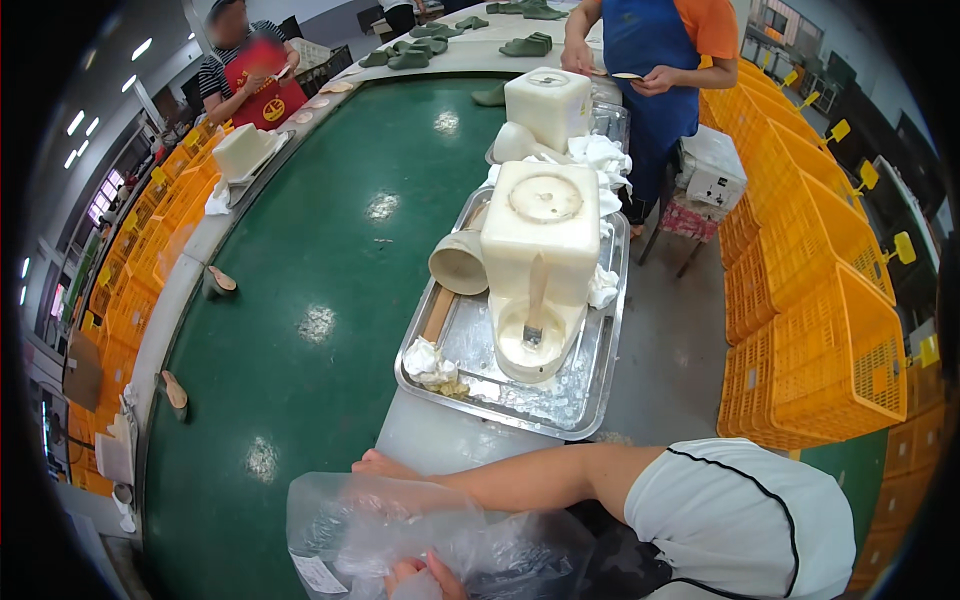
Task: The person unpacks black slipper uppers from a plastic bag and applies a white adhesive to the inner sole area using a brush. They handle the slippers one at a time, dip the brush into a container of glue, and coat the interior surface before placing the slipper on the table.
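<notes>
Plastic bag [390,515], clear and crumpled, sits near six o'clock, the left hand's [425,577] fingers closed on it. Toward seven, the right hand [374,464] is partly hidden; I cannot tell its grip.

Plastic bag [345,510] seen at lower edge of head view, left of centre. Made of thin, clear, slightly cloudy film; surface wrinkled, light caught along creases. Loosely crumpled, spread wider than tall, right part nearly see-through. White label [317,573], oblong and tilted, seen at lower left corner. Bottom of bag cut off by view; opening not made out.
</notes>
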The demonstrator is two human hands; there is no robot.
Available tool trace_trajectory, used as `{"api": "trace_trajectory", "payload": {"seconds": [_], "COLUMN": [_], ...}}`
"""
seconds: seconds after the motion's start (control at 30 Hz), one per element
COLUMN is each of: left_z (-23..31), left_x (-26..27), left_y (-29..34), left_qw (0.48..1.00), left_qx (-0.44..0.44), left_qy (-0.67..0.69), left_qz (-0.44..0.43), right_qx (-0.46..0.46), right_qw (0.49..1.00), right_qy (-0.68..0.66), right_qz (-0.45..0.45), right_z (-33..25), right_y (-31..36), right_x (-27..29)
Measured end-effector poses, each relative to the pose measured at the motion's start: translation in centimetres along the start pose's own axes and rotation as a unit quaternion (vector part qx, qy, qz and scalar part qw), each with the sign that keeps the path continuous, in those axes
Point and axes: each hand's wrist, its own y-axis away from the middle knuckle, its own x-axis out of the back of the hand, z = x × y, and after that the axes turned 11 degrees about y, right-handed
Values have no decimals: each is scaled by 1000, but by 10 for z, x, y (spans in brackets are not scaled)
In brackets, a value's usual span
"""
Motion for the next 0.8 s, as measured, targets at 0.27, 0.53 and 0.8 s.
{"api": "trace_trajectory", "payload": {"seconds": [0.27,0.53,0.8], "left_z": [0,5,-7], "left_x": [4,8,-1], "left_y": [5,2,4], "left_qw": [995,998,999], "left_qx": [-82,13,-38], "left_qy": [15,21,6], "left_qz": [55,-50,-9], "right_qx": [11,10,10], "right_qw": [999,1000,999], "right_qy": [-22,-13,14], "right_qz": [27,-6,-31], "right_z": [-6,-1,0], "right_y": [-1,1,0], "right_x": [8,9,8]}}
